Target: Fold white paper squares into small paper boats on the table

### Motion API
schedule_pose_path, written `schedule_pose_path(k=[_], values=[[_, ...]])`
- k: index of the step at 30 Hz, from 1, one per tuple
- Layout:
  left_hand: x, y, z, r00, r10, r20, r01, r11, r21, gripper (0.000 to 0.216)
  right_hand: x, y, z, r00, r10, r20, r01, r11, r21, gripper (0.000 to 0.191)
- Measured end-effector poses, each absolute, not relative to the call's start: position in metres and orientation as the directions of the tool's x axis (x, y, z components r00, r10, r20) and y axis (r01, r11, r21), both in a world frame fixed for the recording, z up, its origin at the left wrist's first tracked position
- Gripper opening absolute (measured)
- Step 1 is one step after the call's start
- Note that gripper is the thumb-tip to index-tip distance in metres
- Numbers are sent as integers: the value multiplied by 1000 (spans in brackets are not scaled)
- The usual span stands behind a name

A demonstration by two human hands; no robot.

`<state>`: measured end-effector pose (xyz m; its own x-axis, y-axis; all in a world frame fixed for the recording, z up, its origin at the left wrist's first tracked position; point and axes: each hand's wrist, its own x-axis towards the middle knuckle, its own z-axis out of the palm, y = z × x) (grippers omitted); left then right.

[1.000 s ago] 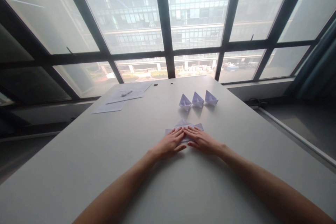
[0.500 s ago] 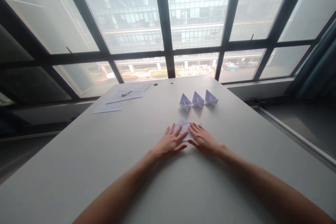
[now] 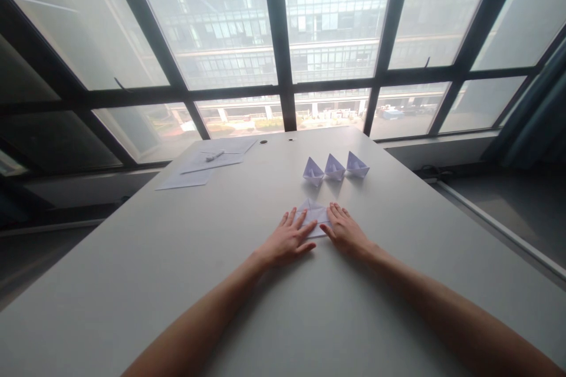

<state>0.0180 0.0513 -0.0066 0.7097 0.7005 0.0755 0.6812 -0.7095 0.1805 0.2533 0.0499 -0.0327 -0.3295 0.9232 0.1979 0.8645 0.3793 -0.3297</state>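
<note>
A folded piece of pale lilac paper [image 3: 315, 212] lies flat on the grey table [image 3: 221, 283], its peak pointing away from me. My left hand [image 3: 288, 240] rests flat on its left part with fingers spread. My right hand [image 3: 346, 231] presses flat on its right part, fingers stretched out. Neither hand grips anything. Beyond the hands, three finished paper boats [image 3: 335, 168] stand in a row.
At the far left of the table lie a few white sheets [image 3: 204, 166] with a small white pen-like object [image 3: 214, 156] on top. Two small round holes [image 3: 263, 142] sit near the far edge. Large windows rise behind the table; a blue curtain [image 3: 537, 115] hangs at right.
Both hands slid apart from touching fingertips, then spread over the paper. The wide flat piece has become narrower, with its side parts now under the hands.
</note>
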Motion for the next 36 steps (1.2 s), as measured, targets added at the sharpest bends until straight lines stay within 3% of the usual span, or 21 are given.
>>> schedule_pose_path(k=[8,13,16,19,23,36], values=[[20,46,3,728,672,138,654,-740,155,52,263,53,-25,-243,879,410,860,391,-329,36],[21,49,-1,622,734,273,700,-677,227,39,271,54,-17,-272,874,403,831,424,-359,19],[19,53,-6,494,799,342,746,-592,306,44,272,53,-16,-268,877,400,830,421,-367,19],[17,57,-8,403,857,320,778,-505,372,48,272,53,-16,-245,886,393,824,404,-396,23],[17,60,-9,307,906,291,833,-404,379,40,272,52,-15,-228,904,361,817,379,-434,24],[14,61,-9,248,925,289,791,-366,491,27,274,49,-2,-226,951,211,844,299,-446,36]])
